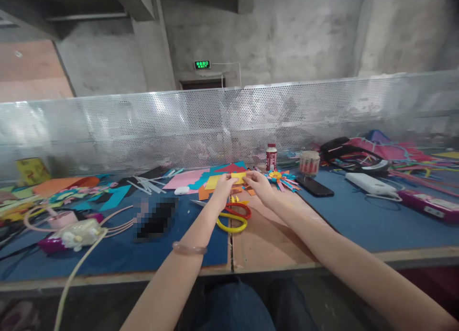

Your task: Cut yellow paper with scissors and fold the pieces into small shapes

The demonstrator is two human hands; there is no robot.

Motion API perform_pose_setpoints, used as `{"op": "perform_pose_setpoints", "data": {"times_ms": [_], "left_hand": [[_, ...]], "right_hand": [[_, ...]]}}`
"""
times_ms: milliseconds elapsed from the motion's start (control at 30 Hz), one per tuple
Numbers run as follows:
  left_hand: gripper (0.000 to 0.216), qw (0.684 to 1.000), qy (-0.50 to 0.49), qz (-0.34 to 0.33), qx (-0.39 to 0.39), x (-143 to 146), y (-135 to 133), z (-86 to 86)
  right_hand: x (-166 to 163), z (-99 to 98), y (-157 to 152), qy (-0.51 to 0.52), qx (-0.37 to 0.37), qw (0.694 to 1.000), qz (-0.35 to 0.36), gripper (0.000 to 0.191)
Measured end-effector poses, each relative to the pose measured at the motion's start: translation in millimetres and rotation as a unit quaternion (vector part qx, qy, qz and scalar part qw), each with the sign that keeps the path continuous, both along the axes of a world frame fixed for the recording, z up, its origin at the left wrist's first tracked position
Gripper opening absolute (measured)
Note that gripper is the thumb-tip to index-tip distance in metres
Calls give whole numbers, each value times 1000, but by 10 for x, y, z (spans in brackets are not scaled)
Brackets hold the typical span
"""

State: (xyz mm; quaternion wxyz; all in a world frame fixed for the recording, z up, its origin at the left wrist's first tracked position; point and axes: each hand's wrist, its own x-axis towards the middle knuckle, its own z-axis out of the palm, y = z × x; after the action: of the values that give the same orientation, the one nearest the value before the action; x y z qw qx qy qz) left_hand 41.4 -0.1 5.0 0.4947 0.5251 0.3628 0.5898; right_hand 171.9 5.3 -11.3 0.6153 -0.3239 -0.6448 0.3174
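A small piece of yellow paper [238, 179] is stretched between my two hands, just above the table. My left hand [224, 186] pinches its left edge, and my right hand [261, 186] pinches the right edge. Below my hands lies a pair of scissors [233, 225] with one red and one yellow handle loop; its blades point left and pass partly under my left forearm. Small yellow paper bits [234, 199] rest close to the handles. Beyond my right hand is a paper flower [279, 178] with blue and pink petals. A larger yellow sheet [212, 182] lies behind my left hand.
Coloured sheets [186, 179] and white strips [145, 183] spread to the left. Cables and a power strip [77, 233] lie further left. A dark phone [315, 186], a jar [309, 163], a bottle [271, 158] and a white power bank [371, 183] stand or lie right. A perforated metal panel [201, 125] borders the back.
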Motion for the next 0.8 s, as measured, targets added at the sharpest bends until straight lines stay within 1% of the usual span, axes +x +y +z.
{"op": "perform_pose_setpoints", "data": {"times_ms": [67,133,200,333,467,600,667,800], "left_hand": [[22,998,43,41,31,-14,-14,-3],[23,995,63,59,45,-30,-12,-8],[24,996,58,53,35,-44,3,-12],[25,999,35,27,13,-61,34,-18],[21,998,32,40,21,-80,41,-24],[17,997,29,65,41,-97,39,-22],[17,996,26,74,44,-100,41,-18],[23,998,16,60,25,-98,50,-8]], "right_hand": [[15,-5,13,-53,33,998,-14,17],[11,-9,13,-79,56,994,-40,17],[-4,-15,2,-93,71,991,-67,17],[-21,-30,-10,-119,92,984,-93,17],[-11,-35,3,-134,95,981,-107,20],[-3,-26,-15,-141,104,980,-92,24],[2,-27,-27,-151,121,976,-97,25],[21,-38,-35,-188,164,962,-115,28]]}}
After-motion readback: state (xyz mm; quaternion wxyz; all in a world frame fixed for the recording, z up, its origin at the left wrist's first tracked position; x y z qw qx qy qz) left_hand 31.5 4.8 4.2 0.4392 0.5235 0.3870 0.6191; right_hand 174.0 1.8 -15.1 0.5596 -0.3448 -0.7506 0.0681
